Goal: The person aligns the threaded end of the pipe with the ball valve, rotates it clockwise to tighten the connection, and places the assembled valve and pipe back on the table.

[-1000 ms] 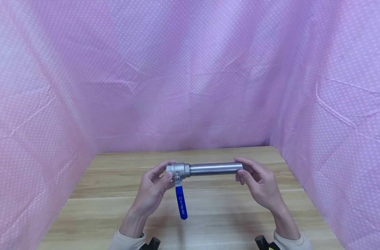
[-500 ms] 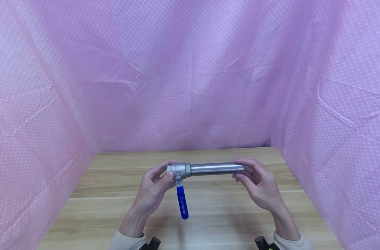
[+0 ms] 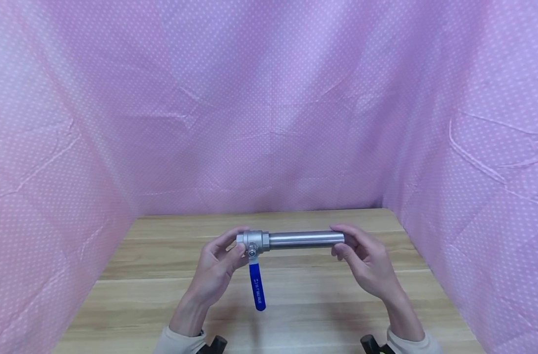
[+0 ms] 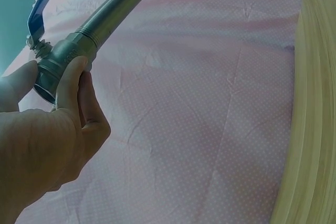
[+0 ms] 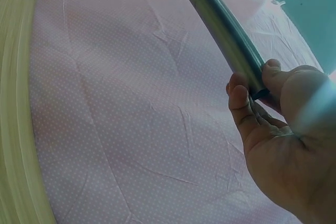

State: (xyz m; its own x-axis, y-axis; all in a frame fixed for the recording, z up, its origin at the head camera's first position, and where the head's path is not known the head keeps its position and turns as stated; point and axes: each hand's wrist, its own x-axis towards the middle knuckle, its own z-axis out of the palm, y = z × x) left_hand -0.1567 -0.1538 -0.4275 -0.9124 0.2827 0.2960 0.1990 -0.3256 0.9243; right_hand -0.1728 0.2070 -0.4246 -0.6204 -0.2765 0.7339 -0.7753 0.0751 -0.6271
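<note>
A steel ball valve (image 3: 253,240) with a blue lever handle (image 3: 257,287) is joined to a shiny metal pipe (image 3: 306,239), held level above the wooden table. My left hand (image 3: 215,268) grips the valve body at its free end, thumb in front and fingers behind, as the left wrist view also shows. The lever points down toward me. At the pipe's far end my right hand (image 3: 371,263) pinches it between thumb and fingers. In the right wrist view the pipe (image 5: 226,32) runs up from those fingertips to the valve, and its end rim shows dark.
A wooden tabletop (image 3: 162,295) lies beneath both hands. Pink dotted cloth (image 3: 269,123) hangs at the back and on both sides. Black camera mounts (image 3: 213,345) sit at the wrists beside light sleeves.
The right thumb and fingers shift slightly on the pipe's end, and the lettering on the lever shows at a slightly different angle. The left hand keeps its grip on the valve.
</note>
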